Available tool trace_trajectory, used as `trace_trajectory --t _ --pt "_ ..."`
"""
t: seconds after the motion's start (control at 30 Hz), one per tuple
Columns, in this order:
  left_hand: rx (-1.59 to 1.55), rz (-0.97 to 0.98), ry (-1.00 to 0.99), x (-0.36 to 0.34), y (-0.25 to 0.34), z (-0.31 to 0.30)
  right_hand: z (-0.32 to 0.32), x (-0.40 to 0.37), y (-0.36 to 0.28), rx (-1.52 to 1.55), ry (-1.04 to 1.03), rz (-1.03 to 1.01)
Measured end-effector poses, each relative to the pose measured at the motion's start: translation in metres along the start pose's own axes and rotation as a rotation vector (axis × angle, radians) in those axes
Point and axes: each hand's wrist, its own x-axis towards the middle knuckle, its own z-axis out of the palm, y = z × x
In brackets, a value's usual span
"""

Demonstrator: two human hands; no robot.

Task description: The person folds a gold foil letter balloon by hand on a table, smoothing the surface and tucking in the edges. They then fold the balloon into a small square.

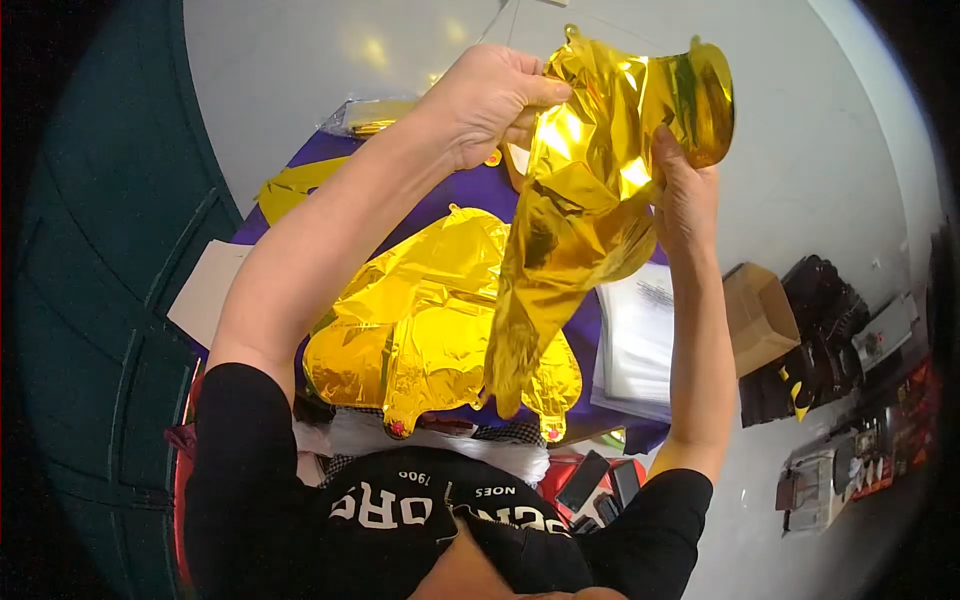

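Observation:
A shiny gold foil balloon [585, 190] hangs between my two hands, crumpled and flat, its lower end dangling over the table. My left hand [495, 100] pinches its upper left edge between thumb and fingers. On the other side my right hand [685, 190] grips the right edge, thumb in front and the other fingers mostly hidden. More gold foil balloon material [420, 320] lies spread on the table below, close to my body, with small tabs along its edge.
A purple cloth [420, 215] covers the table. Clear plastic sleeves [635, 345] lie at its right, and a white sheet [210, 295] at its left. Flat yellow foil [290, 190] and a plastic packet [370, 117] lie at the far left. A cardboard box [760, 318] stands beyond the right side.

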Motion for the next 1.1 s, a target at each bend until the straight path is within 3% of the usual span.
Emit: trace_trajectory --t 0.13,0.3,0.53,0.77,0.83,0.9,1.0,1.03,1.1 --pt "0.115 0.044 0.079 -0.008 0.009 0.010 0.008 -0.006 -0.009 0.011 -0.039 0.011" --pt "-0.044 0.107 0.006 0.007 -0.008 0.005 0.005 -0.004 -0.004 0.029 -0.060 0.110" --pt "0.092 0.086 0.093 0.003 0.002 0.015 0.011 -0.003 -0.003 0.025 -0.035 0.067" --pt "0.053 0.381 0.151 0.024 -0.015 0.008 -0.002 0.004 0.006 0.034 -0.107 0.006" --pt "0.089 0.299 0.158 0.031 -0.010 -0.003 -0.003 0.004 0.005 0.021 -0.080 -0.006" --pt "-0.091 0.181 0.197 0.021 0.004 0.011 -0.008 0.007 0.004 0.023 -0.055 -0.003" --pt "0.150 0.258 0.150 0.021 0.005 -0.004 -0.018 0.016 0.005 0.039 -0.064 -0.070" --pt "0.076 0.231 0.174 0.028 0.001 -0.001 -0.020 0.015 0.003 0.060 -0.048 -0.028" --pt "0.252 0.256 0.174 0.033 -0.005 -0.011 -0.034 0.021 0.010 0.066 -0.042 0.018"
